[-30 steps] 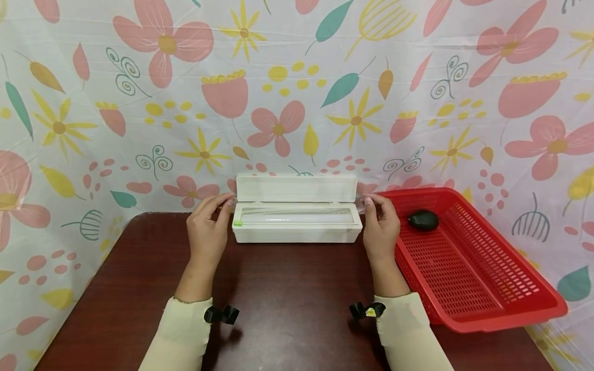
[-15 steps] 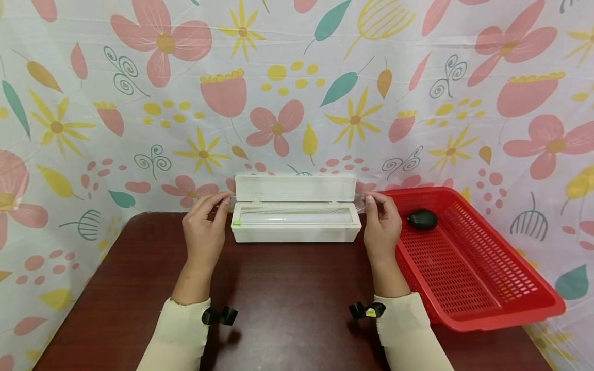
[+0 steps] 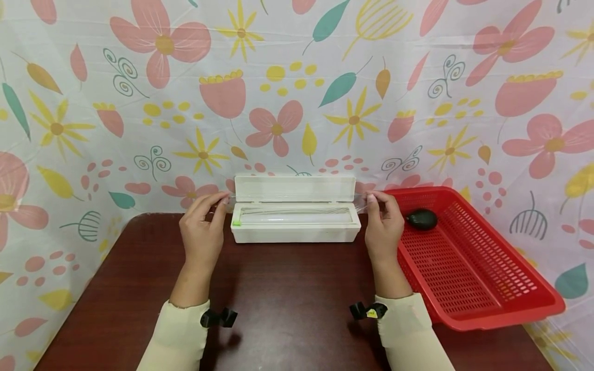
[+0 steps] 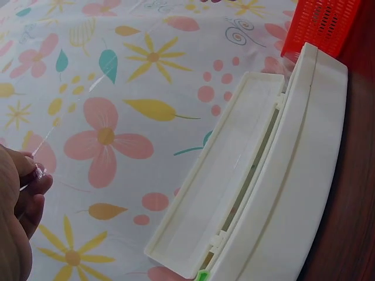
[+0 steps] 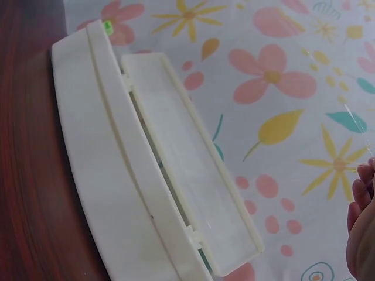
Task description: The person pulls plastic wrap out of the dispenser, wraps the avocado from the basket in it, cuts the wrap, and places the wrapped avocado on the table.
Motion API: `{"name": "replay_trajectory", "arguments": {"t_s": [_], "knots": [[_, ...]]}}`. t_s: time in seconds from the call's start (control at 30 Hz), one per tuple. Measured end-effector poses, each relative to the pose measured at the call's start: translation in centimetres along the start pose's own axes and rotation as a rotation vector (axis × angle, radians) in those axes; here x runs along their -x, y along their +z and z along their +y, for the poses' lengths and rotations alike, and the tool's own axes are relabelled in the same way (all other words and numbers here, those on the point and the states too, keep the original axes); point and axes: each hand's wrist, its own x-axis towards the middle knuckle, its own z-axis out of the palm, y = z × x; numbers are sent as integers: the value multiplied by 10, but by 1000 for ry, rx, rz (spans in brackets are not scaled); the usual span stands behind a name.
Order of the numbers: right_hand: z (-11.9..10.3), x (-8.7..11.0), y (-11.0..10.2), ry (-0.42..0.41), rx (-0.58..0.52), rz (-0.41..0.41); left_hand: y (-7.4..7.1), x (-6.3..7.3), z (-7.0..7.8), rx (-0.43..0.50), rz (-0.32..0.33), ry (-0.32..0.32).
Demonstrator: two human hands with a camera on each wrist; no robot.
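A long white cling film dispenser (image 3: 296, 235) stands on the table with its lid (image 3: 295, 189) raised at the back. Inside lies a pale roll (image 3: 297, 218), and a green slide cutter (image 3: 237, 223) sits at the left end of its front edge. Just beyond the left end, my left hand (image 3: 202, 226) pinches an edge of clear cling film (image 4: 96, 84) between thumb and fingers. My right hand (image 3: 385, 221) pinches the film's other side past the right end. The film is stretched between both hands across the box, nearly invisible over the white plastic.
A red perforated basket (image 3: 492, 323) stands on the right of the table, close beside the right forearm. One dark green avocado-like fruit (image 3: 422, 219) lies in its far left corner. A floral cloth (image 3: 297, 103) hangs right behind the brown tabletop (image 3: 292, 304).
My hands have drawn slightly apart, the left one leftward and the right one a touch rightward, both still pinching the cling film. The dispenser and basket have stayed put.
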Motion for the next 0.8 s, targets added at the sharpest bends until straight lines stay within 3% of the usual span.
{"name": "replay_trajectory", "arguments": {"t_s": [0.8], "knots": [[-13, 0, -3, -28, -48, 3, -5, -2, 9, 55, 32, -40]]}}
